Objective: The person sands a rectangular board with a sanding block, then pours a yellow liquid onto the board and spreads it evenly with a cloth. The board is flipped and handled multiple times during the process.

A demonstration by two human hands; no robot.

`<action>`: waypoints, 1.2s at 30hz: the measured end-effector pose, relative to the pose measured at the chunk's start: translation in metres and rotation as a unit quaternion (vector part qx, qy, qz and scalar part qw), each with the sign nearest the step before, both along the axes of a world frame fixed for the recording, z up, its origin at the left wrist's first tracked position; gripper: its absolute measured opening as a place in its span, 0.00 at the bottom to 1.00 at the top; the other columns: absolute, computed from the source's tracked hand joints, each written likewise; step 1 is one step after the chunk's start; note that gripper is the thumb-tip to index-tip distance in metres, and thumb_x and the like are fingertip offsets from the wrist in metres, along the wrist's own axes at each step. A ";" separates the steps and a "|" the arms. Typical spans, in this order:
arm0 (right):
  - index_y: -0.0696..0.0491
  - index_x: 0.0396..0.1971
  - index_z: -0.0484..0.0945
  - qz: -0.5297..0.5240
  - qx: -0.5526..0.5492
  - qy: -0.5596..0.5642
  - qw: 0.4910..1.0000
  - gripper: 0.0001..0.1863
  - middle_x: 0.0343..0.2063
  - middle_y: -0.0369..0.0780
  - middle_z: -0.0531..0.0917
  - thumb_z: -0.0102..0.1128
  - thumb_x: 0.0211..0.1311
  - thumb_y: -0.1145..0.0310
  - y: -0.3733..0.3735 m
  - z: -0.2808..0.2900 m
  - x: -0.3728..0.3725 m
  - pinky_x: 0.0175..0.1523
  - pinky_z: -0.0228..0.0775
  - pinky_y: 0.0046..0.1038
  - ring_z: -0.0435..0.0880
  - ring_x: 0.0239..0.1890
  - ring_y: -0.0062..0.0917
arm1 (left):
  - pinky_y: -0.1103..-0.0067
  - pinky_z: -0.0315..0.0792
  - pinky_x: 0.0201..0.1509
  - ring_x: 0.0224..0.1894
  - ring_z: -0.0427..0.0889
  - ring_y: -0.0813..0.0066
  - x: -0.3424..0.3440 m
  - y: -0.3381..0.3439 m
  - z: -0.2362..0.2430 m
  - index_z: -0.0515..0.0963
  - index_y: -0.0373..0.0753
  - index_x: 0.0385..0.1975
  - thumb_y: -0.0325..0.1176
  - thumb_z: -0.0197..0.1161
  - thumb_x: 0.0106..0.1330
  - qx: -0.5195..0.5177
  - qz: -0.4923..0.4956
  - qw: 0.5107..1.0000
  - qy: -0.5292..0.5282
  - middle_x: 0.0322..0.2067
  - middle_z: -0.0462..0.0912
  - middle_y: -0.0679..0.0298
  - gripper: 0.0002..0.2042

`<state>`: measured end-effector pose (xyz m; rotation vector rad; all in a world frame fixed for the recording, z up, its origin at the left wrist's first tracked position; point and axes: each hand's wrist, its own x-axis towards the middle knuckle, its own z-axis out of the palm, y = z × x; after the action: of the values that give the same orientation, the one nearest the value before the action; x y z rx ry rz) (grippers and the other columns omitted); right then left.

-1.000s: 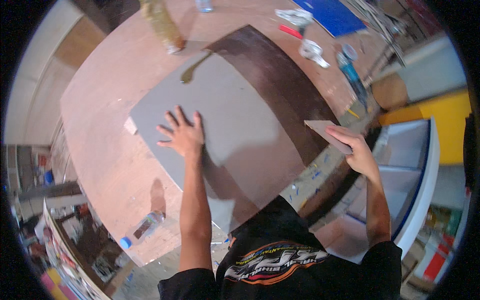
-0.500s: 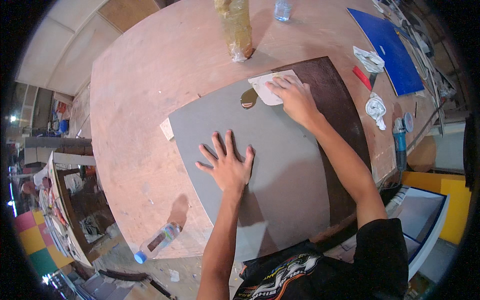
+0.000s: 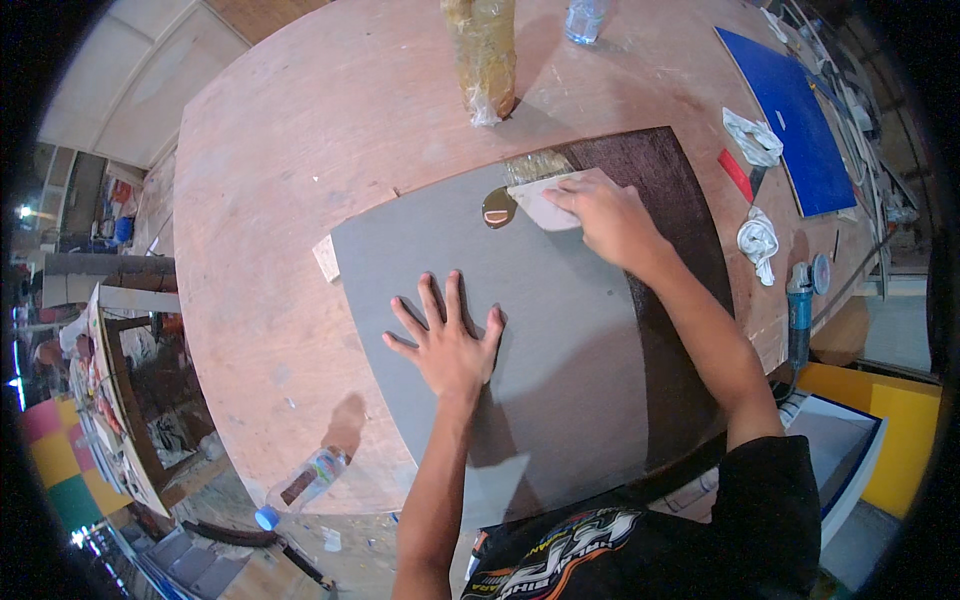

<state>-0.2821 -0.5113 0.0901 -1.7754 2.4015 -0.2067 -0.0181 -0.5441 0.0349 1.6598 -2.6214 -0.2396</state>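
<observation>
A grey panel (image 3: 560,330) with a dark brown strip (image 3: 685,300) along its right side lies in front of me. My left hand (image 3: 447,352) rests flat on the grey part, fingers spread, holding nothing. Gripped in my right hand (image 3: 622,222) is a pale, flat spreader (image 3: 548,210), pressed to the panel near its far edge. Just left of the spreader sits a small puddle of amber-brown liquid (image 3: 495,210). A wet, glossy smear (image 3: 538,166) shows between the spreader and the far edge.
A wrapped amber bottle or roll (image 3: 482,60) stands beyond the panel, beside a clear bottle (image 3: 583,22). Right: white rags (image 3: 757,240), a red-bladed tool (image 3: 735,173), a blue board (image 3: 790,120) and a blue grinder (image 3: 800,305). A capped plastic bottle (image 3: 305,482) lies near left.
My right hand has drawn the spreader a little nearer to me, baring a wet smear at the far edge. The left hand stays flat on the panel. The whole view has shifted slightly.
</observation>
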 end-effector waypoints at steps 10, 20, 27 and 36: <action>0.42 0.59 0.79 0.001 0.096 -0.028 0.995 0.28 0.56 0.44 0.81 0.50 0.60 0.81 -0.029 0.016 -0.027 0.59 0.73 0.46 0.80 0.56 0.44 | 0.31 0.35 0.68 0.77 0.40 0.39 0.001 0.002 0.003 0.62 0.60 0.72 0.65 0.54 0.62 0.004 -0.002 1.000 -0.006 0.75 0.53 0.64 0.37; 0.46 0.56 0.81 0.023 0.143 -0.066 0.987 0.29 0.49 0.48 0.83 0.55 0.53 0.84 0.116 0.014 0.012 0.57 0.73 0.41 0.81 0.51 0.46 | 0.30 0.37 0.68 0.76 0.44 0.38 0.007 0.005 -0.012 0.62 0.59 0.72 0.64 0.52 0.64 -0.052 -0.026 0.998 0.020 0.75 0.54 0.62 0.36; 0.36 0.65 0.72 -0.030 0.203 -0.037 0.978 0.41 0.65 0.36 0.74 0.60 0.50 0.85 0.303 0.015 0.118 0.62 0.69 0.44 0.71 0.66 0.40 | 0.30 0.39 0.67 0.75 0.44 0.35 0.010 0.012 -0.012 0.60 0.58 0.73 0.65 0.49 0.65 -0.055 -0.041 0.996 0.048 0.75 0.53 0.61 0.37; 0.35 0.60 0.76 -0.050 0.222 -0.059 0.972 0.33 0.64 0.32 0.74 0.55 0.55 0.80 0.456 -0.002 0.256 0.64 0.67 0.49 0.70 0.67 0.36 | 0.28 0.38 0.66 0.75 0.42 0.32 0.016 0.015 -0.012 0.59 0.57 0.73 0.67 0.44 0.66 -0.040 -0.059 0.994 0.082 0.75 0.51 0.59 0.37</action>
<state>-0.0265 -0.0552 0.0883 -1.4020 2.2304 0.1970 -0.0024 -0.5291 0.0233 1.3984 -2.5729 -0.2572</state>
